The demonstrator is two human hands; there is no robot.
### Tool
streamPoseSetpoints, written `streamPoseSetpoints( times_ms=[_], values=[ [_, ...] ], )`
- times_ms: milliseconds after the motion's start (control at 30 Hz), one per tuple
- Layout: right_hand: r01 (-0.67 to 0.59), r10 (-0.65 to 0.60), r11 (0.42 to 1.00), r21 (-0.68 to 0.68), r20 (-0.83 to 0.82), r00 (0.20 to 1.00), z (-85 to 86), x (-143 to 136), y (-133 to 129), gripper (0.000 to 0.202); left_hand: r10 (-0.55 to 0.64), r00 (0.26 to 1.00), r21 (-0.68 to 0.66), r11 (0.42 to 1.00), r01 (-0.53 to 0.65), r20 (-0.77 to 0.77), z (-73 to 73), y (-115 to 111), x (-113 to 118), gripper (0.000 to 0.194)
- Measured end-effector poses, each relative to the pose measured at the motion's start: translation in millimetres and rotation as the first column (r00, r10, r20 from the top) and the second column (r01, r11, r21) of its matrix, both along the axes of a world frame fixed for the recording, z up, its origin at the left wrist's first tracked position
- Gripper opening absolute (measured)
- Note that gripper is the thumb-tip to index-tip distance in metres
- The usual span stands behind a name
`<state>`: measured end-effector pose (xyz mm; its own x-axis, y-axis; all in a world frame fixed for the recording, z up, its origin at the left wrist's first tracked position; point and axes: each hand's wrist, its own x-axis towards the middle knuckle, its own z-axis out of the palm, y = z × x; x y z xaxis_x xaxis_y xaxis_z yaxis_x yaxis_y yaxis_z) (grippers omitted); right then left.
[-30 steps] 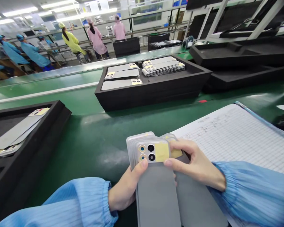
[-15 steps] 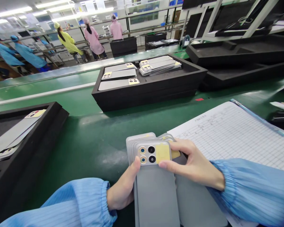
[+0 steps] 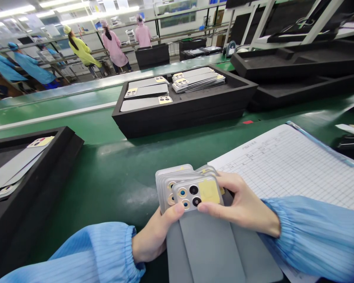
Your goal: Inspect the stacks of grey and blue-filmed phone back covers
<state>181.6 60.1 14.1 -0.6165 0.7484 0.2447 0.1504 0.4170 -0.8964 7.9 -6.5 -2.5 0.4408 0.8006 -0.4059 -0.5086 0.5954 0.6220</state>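
Both my hands hold a fanned stack of grey phone back covers over the green table. The top phone back cover (image 3: pixel 209 239) has a camera area with several lens rings and a yellow sticker, and it lies skewed across the stack. My left hand (image 3: pixel 156 234) grips the left edge, its thumb pressed beside the lower lens ring. On the right side, my right hand (image 3: pixel 238 198) has its thumb on the cover's face below the sticker, with the fingers round the top edge. More phone back covers (image 3: pixel 177 243) show underneath, fanned to the left and right; the hidden fingertips are behind them.
A black foam tray (image 3: pixel 179 118) with stacked covers stands ahead, another black tray (image 3: pixel 67 145) at the left. Stacked black trays (image 3: pixel 262 67) sit at the back right. A gridded paper form (image 3: pixel 295 161) lies beside my right arm. Several people work in the background.
The top phone back cover has slid and turned to the right, uncovering the lens rings of the cover below. My left thumb has moved right with it.
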Motion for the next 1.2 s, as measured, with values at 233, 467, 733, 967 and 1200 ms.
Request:
streamPoseSetpoints(
  times_ms=[233,467,733,967,1200],
  values=[
    [0.051,-0.051,0.998,-0.025,0.029,0.998,2.7,3.9,-0.9,0.015,0.024,0.999,-0.017,1.0,-0.024,-0.032,2.8,-1.5,-0.5,0.046],
    [0.355,-0.371,0.918,-0.177,-0.068,0.926,13.5,21.8,16.7,0.013,0.062,0.998,-0.072,0.996,-0.061,0.008,2.0,0.3,-0.4,0.04],
    [0.343,-0.363,0.92,-0.191,-0.081,0.928,14.4,22.3,22.9,0.054,-0.029,0.999,0.0,1.0,0.029,-0.016,3.8,-0.4,-1.5,0.04],
    [0.154,-0.154,0.988,-0.016,0.011,0.988,9.7,18.3,19.5,0.035,-0.005,1.0,0.026,1.0,0.005,-0.005,2.5,-1.3,1.1,0.04],
    [0.104,-0.104,0.994,0.032,0.022,0.994,1.8,13.3,16.8,0.017,-0.002,1.0,0.034,0.999,0.003,-0.013,3.1,-1.9,0.2,0.036]
  ],
)
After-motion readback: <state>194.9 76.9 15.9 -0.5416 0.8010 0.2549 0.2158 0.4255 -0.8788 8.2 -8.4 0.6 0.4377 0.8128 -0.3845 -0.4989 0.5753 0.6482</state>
